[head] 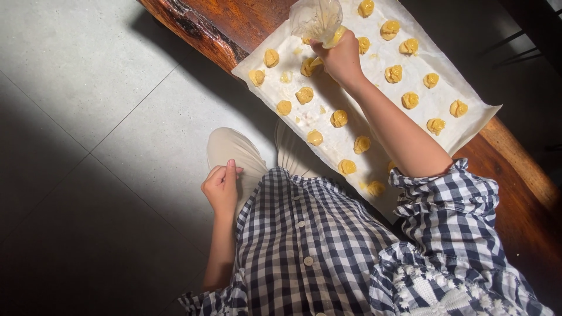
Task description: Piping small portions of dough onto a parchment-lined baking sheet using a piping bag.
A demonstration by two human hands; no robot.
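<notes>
The right hand (342, 58) is gripping a clear piping bag (318, 20) of yellow dough, fingers wrapped tightly round its twisted neck, and is holding its tip down at a dough rosette (308, 67) on the far left part of the white baking paper (445, 126), which is lying on a dark wooden table (234, 23). The left hand (220, 186) is hanging off the table's near left side above the grey tiled floor (88, 117), loosely curled with fingertips pinched together, holding nothing I can see. More yellow rosettes (410, 100) are sitting in rows across the paper.
</notes>
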